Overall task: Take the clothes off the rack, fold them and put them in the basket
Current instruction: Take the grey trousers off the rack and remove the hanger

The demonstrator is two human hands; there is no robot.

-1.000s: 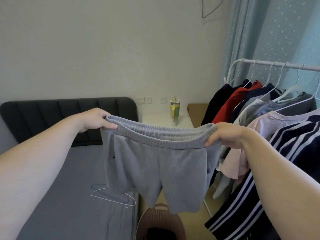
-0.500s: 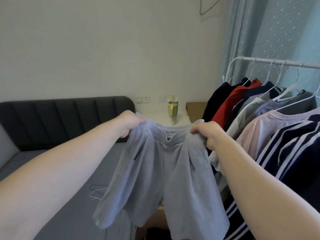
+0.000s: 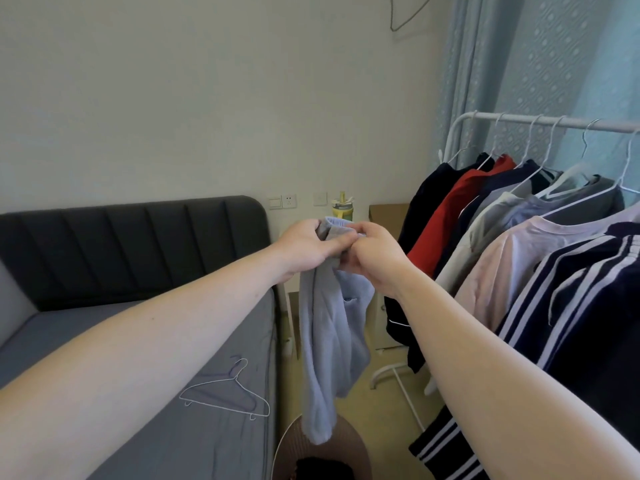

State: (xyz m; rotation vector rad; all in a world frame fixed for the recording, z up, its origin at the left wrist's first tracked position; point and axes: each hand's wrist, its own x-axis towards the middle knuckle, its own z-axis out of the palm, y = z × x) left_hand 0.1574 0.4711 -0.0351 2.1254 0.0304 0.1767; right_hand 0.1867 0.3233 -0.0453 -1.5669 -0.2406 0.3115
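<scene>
Grey shorts [image 3: 330,341] hang folded in half lengthwise in front of me, waistband bunched at the top. My left hand [image 3: 310,245] grips the waistband, and my right hand [image 3: 372,258] pinches it right beside the left. The legs dangle down over a brown woven basket [image 3: 294,445] on the floor, which holds something dark. To the right, the white rack [image 3: 540,120] carries several garments on hangers: black, red, navy, grey, pale pink and a striped navy one [image 3: 588,306].
A grey bed [image 3: 104,341] with a dark padded headboard lies at left; a white wire hanger [image 3: 225,393] rests on it. A nightstand with a yellow-green bottle [image 3: 342,209] and a cardboard box [image 3: 388,216] stand by the wall. Blue curtains hang behind the rack.
My hands came together, bringing the two ends of the waistband to meet, so the spread-out shorts now hang folded in half. The view tilted slightly down.
</scene>
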